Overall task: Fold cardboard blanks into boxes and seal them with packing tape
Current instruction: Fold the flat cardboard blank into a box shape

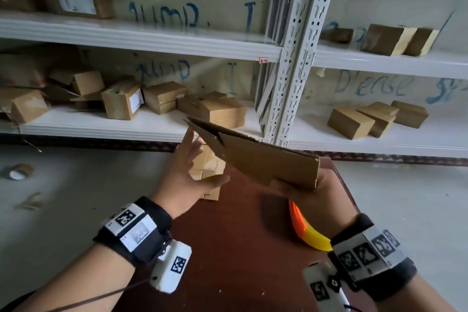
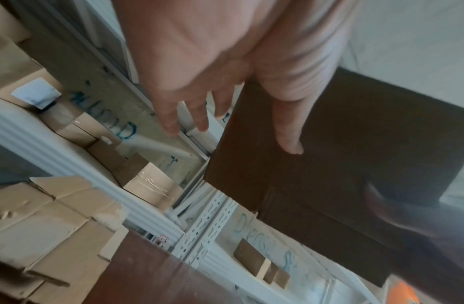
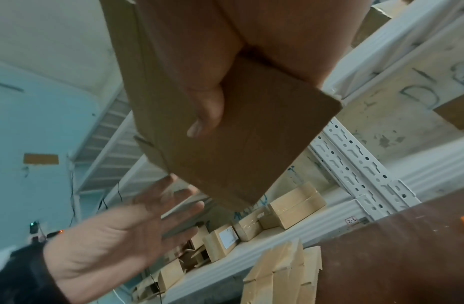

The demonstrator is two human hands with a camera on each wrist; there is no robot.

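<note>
A flat brown cardboard blank (image 1: pixel 255 157) hangs in the air above the dark red table (image 1: pixel 240 248). My right hand (image 1: pixel 326 192) grips its near right end; in the right wrist view the thumb (image 3: pixel 207 111) lies across the blank (image 3: pixel 238 133). My left hand (image 1: pixel 192 172) is open with fingers spread, just left of the blank's far end and apart from it. The left wrist view shows those spread fingers (image 2: pixel 197 115) beside the dark underside of the blank (image 2: pixel 342 174). A stack of flat blanks (image 1: pixel 210 175) lies on the table's far left corner, behind my left hand.
An orange and yellow tool (image 1: pixel 306 230) lies on the table under my right wrist. White metal shelves (image 1: pixel 141 119) behind hold several taped boxes (image 1: pixel 222 111). A tape roll (image 1: pixel 19 171) lies on the grey floor at left.
</note>
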